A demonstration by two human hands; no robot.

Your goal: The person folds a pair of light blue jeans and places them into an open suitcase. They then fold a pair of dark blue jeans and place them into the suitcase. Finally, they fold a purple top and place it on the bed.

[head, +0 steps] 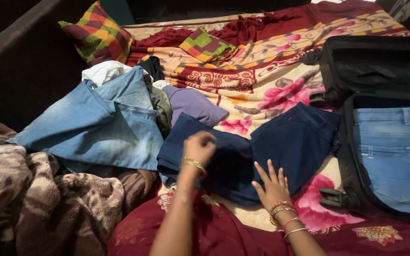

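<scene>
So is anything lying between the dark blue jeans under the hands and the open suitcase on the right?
Nothing visible does. The dark blue jeans lie under the left hand and right hand, and their far edge reaches the black suitcase, which already holds light blue jeans. Only floral bedspread surrounds them.

Dim, warm indoor light; dark corners, soft focus, slight motion blur.

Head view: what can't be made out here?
- Left hand: blurred; its grip on the dark blue jeans is unclear.
- Right hand covers the denim under its palm.
- Suitcase: cut off by the right edge; the folded light jeans hide anything below.
- Clothes pile: the light blue jeans overlap the white garment and purple garment.
</scene>
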